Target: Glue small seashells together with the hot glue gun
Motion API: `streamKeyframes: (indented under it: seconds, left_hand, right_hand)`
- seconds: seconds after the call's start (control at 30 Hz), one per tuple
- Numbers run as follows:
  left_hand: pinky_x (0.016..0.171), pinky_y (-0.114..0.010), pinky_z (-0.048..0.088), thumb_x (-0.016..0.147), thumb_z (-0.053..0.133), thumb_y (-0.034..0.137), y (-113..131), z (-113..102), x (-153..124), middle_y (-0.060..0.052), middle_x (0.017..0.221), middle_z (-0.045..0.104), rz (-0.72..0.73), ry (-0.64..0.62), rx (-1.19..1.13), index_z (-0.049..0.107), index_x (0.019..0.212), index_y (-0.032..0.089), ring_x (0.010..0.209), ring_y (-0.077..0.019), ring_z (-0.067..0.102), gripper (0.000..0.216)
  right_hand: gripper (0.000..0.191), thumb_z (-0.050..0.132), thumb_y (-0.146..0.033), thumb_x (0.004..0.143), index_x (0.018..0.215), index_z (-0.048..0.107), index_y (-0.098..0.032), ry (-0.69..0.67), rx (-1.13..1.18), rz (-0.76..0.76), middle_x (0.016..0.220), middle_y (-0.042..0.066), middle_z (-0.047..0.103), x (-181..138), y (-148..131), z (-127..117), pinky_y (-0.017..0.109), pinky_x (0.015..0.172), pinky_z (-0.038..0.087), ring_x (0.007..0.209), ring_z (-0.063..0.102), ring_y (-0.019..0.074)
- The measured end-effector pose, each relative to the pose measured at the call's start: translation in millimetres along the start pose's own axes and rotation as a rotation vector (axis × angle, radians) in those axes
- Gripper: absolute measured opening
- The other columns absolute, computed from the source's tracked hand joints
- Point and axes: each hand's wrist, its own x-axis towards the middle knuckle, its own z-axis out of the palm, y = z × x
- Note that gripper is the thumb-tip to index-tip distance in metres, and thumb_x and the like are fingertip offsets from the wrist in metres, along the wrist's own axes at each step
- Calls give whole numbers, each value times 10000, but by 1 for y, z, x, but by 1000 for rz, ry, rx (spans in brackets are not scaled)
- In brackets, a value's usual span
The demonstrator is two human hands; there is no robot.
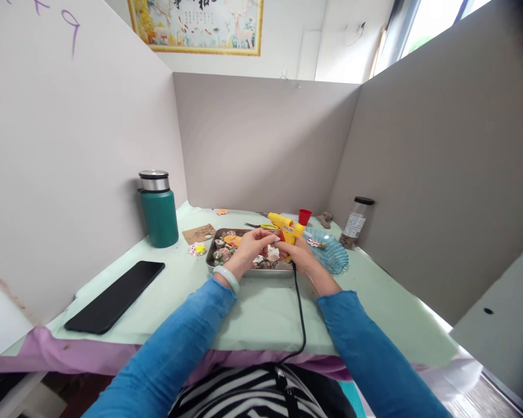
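My left hand (253, 248), with a pale bangle (226, 278) at its wrist, is closed, its thumb and fingertips pinching a small whitish piece (276, 239). Close beside it, my right hand (300, 254) is wrapped about the handle of a yellow glue gun (283, 225); its fingertips meet the left ones near the small piece. The gun's black cord (301, 313) runs down to the table's front edge. Below both hands lies a metal tray (261, 273) of shells, including an orange one (232, 240). A whitish shell (273, 253) shows under the fingertips, partly hidden.
A green bottle (159, 215) and a black phone (115, 296) are at left. Around the tray are a brown card (199, 233), a flowered disc (197, 249), pliers (261, 226), a red cup (304, 216) and a blue glass plate (337, 255). A black-lidded jar (355, 223) leans right. Grey panels (265, 139) enclose the table.
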Motion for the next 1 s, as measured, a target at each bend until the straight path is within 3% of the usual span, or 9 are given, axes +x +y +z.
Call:
streamKeyframes:
  seconds: [0.13,0.23,0.33,0.43,0.53,0.63,0.73,1.0]
  left_hand:
    - [501,-218,419,665,730,381,2,-3,2,-32,807,628,27,-33,30,624,912,130,514,-56,484,368]
    - [507,-219,428,738,658,376,4,-8,4,-36,781,623,35,8,105,613,950,134,508,-66,497,325]
    - [509,-225,417,763,604,304,2,-15,8,-24,666,605,43,32,388,638,836,131,488,-89,497,191]
    - [615,-256,441,719,603,194,-3,-20,10,-50,687,651,126,-31,818,674,720,155,605,-148,569,82]
    - [756,-285,439,705,581,145,-6,-21,8,-83,859,697,201,-112,1159,712,800,187,825,-215,618,168]
    - [825,-300,428,683,602,151,-5,-21,6,-112,979,686,120,-191,1364,710,936,201,951,-250,607,279]
    - [848,-315,423,683,609,148,-2,-21,5,-130,981,680,31,-241,1465,709,933,195,974,-263,605,273]
    - [807,-352,430,788,526,218,4,-33,10,-182,989,669,40,105,1595,685,941,147,965,-295,607,232]
  right_hand:
    - [203,683,-279,650,799,575,-193,7,37,-31,466,-72,402,1,0,-3,233,426,284,424,349,77]
    - [242,695,-277,649,818,547,-188,29,109,-56,456,-79,391,4,2,-6,242,437,294,415,348,77]
    - [277,702,-263,638,841,530,-190,50,175,-61,463,-81,392,5,3,-7,250,441,304,415,344,81]
    - [315,692,-257,643,903,526,-192,59,198,-76,492,-77,411,6,5,-8,257,445,307,424,332,83]
    - [289,673,-254,665,903,522,-190,56,168,-73,477,-72,405,6,6,-8,272,461,308,430,335,90]
    - [255,665,-260,679,883,529,-192,53,139,-70,471,-66,400,7,8,-9,282,472,312,443,338,97]
    - [271,668,-260,679,905,536,-190,54,134,-80,493,-60,411,7,10,-10,283,475,314,458,338,99]
    - [272,680,-270,657,874,540,-185,47,137,-77,515,-65,412,7,10,-9,251,452,319,446,356,85]
